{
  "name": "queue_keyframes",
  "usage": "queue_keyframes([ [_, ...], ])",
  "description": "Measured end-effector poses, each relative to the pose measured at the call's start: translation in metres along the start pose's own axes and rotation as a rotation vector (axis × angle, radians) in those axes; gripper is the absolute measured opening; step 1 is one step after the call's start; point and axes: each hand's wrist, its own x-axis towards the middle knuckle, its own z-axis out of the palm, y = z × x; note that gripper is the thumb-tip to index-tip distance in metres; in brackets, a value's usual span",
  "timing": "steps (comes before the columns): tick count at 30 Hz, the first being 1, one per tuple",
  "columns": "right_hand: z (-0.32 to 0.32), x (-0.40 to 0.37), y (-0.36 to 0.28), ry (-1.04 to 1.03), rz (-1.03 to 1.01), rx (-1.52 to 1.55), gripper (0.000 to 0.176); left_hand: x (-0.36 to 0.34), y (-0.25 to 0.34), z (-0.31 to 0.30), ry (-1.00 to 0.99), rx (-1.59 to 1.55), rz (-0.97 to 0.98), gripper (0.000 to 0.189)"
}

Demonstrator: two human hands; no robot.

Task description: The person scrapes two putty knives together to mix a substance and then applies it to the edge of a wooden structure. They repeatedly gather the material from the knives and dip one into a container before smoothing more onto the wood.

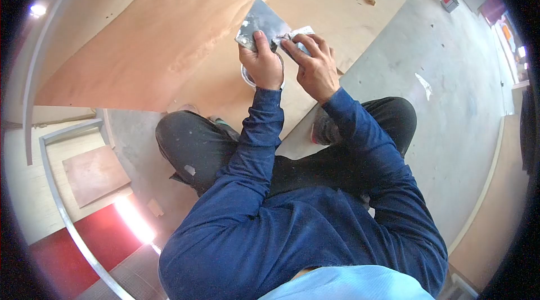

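Observation:
My left hand (265, 65) grips a flat metal putty scraper (267, 17), its thumb pressed on the blade. Pale smears of filler mark the blade near the thumb. Fingers bent, my right hand (316, 69) holds a crumpled whitish paper or cloth (302, 32) against the scraper's right side. Just below my left hand is a round tub (246, 77) with a white rim, mostly hidden by that hand and wrist.
I squat beside a plywood base (329, 5) that meets a curved plywood panel (146, 41). A small brown scrap (369, 0) lies on the base. Across the grey floor (388, 58) are a can (449, 2) and a white scrap (423, 86). To the left stands a metal frame (53, 187).

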Motion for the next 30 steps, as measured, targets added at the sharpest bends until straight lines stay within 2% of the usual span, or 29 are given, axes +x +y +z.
queue_keyframes([
  [2,0.0,0.004,-0.001,0.011,0.008,-0.023,0.067,-0.001,0.002,-0.005,-0.03,0.081,0.009,0.022],
  [4,0.001,0.015,0.011,0.1,0.066,0.038,0.063,-0.005,0.004,-0.004,-0.207,0.177,-0.032,0.024],
  [5,-0.001,0.021,0.02,0.1,0.067,0.037,0.063,-0.007,0.0,-0.002,-0.208,0.176,-0.032,0.024],
  [7,-0.008,0.035,0.039,0.216,0.04,0.053,0.06,-0.012,-0.015,-0.001,-0.443,0.305,0.029,0.023],
  [8,-0.017,0.042,0.046,0.247,0.041,0.048,0.057,-0.014,-0.015,0.002,-0.537,0.27,-0.034,0.021],
  [9,-0.02,0.044,0.055,0.25,0.046,0.043,0.057,-0.013,-0.015,0.005,-0.544,0.268,-0.036,0.021],
  [11,-0.025,0.047,0.064,0.381,0.109,0.176,0.053,-0.007,-0.008,0.006,-0.358,0.04,-0.247,0.021],
  [12,-0.028,0.044,0.062,0.381,0.116,0.219,0.049,-0.004,-0.007,0.008,-0.258,-0.258,-0.473,0.02],
  [13,-0.026,0.039,0.054,0.378,0.104,0.235,0.049,0.004,-0.02,-0.003,-0.245,-0.254,-0.458,0.02],
  [15,-0.025,0.025,0.026,0.367,0.018,0.416,0.049,0.019,-0.047,-0.035,-0.586,-1.265,-0.93,0.017],
  [17,-0.033,0.009,-0.004,0.253,-0.158,0.446,0.052,0.018,-0.073,-0.039,-0.511,-1.405,-1.014,0.017],
  [18,-0.004,-0.008,0.006,0.257,-0.351,0.412,0.055,0.006,-0.082,-0.038,-0.301,-1.273,-1.058,0.017],
  [19,-0.01,-0.007,-0.018,0.157,-0.394,0.412,0.058,0.0,-0.082,-0.043,-0.086,-1.137,-1.098,0.019],
  [20,-0.016,-0.01,-0.028,0.156,-0.497,0.371,0.061,-0.009,-0.018,-0.023,-0.427,-1.328,-0.888,0.026],
  [21,-0.02,-0.013,-0.035,0.158,-0.6,0.325,0.064,0.005,-0.058,-0.018,-0.784,-1.635,-1.004,0.029],
  [22,-0.02,-0.012,-0.048,0.154,-0.597,0.332,0.064,0.012,-0.088,-0.026,-0.755,-1.685,-0.979,0.031],
  [25,-0.022,-0.012,-0.06,0.062,-0.492,0.392,0.071,-0.002,-0.079,-0.02,-0.597,-1.748,-0.837,0.026],
  [27,-0.019,0.001,-0.064,0.001,-0.357,0.274,0.076,-0.011,-0.088,-0.036,-0.548,-2.075,-1.086,0.025],
  [28,-0.019,0.0,-0.071,-0.17,-0.032,0.452,0.079,-0.01,-0.092,-0.04,-0.543,-2.081,-1.092,0.025],
  [29,-0.02,0.009,-0.076,-0.175,-0.022,0.443,0.079,-0.006,-0.085,-0.042,-0.495,-1.967,-1.128,0.026],
  [30,-0.025,0.012,-0.073,-0.105,-0.149,0.322,0.076,-0.008,-0.081,-0.041,-0.456,-1.85,-1.154,0.027],
])
